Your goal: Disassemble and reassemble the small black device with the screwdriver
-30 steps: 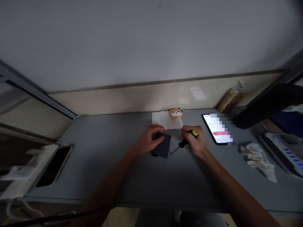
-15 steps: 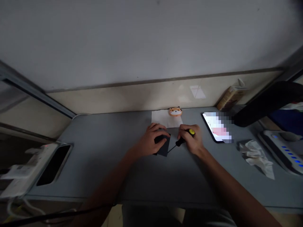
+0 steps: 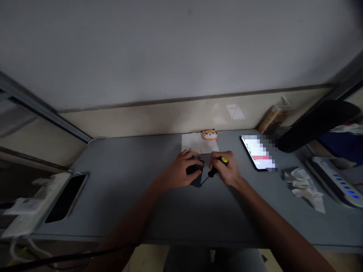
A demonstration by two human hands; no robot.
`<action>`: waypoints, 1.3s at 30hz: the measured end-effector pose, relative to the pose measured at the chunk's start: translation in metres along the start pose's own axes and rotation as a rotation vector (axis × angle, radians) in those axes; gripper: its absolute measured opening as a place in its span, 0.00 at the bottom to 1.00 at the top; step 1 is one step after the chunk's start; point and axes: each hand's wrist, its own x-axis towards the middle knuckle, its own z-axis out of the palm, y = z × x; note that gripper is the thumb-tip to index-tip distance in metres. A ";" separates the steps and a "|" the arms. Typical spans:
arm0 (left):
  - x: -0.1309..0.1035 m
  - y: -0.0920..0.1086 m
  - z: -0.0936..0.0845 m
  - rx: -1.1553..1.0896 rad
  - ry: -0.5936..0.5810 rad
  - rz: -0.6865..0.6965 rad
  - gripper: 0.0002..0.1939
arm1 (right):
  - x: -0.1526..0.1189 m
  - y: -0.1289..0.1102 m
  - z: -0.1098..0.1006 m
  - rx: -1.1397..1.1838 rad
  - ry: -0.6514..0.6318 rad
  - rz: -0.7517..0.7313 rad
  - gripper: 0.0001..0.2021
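Near the middle of the grey desk, my left hand is closed over a small dark rectangular box, steadying it on the surface. My fingers cover most of the box, so its kind does not show. In my right hand is a screwdriver with a black handle and a yellow end. Its thin shaft slants down to the left, and the tip meets the box's near right corner. Behind my hands lies a sheet of white paper, with an orange animal-faced case at its far right.
A lit phone lies to the right, near crumpled tissue and a device with blue lights. A drink carton and a black cylinder stand behind. Another phone lies beside a white power strip at left.
My right hand and the screwdriver have shifted slightly left, and the tip stays at the box's corner. My left hand keeps its hold. The camera view has moved a little.
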 end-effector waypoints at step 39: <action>0.016 -0.031 0.015 0.140 0.204 -0.074 0.05 | 0.022 0.032 -0.024 0.285 0.529 0.139 0.14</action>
